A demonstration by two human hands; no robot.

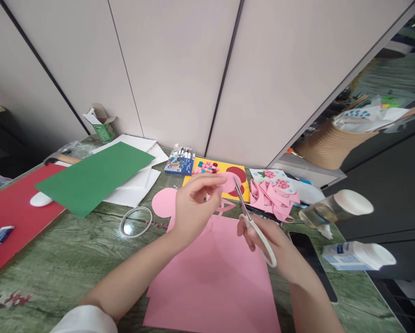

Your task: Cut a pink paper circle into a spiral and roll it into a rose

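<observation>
Between thumb and fingers, my left hand [197, 206] pinches a round piece of pink paper [230, 183]. My right hand [263, 240] is closed around the white handles of a pair of scissors [244, 203], whose blades point up and meet the paper's right edge. Below both hands lies a large pink sheet [214, 277] with a cut upper edge. A pink paper circle [164, 202] rests just left of my left hand. Pink offcuts [273, 196] are heaped to the right, beyond the scissors.
A yellow sheet [218, 165] with red circles and small coloured balls lies behind my hands. Left are a white ring [136, 222], a green sheet [96, 178] and a red sheet [20, 208]. On the right stand a phone [313, 263], a clear bottle [332, 208] and a white bottle [358, 255].
</observation>
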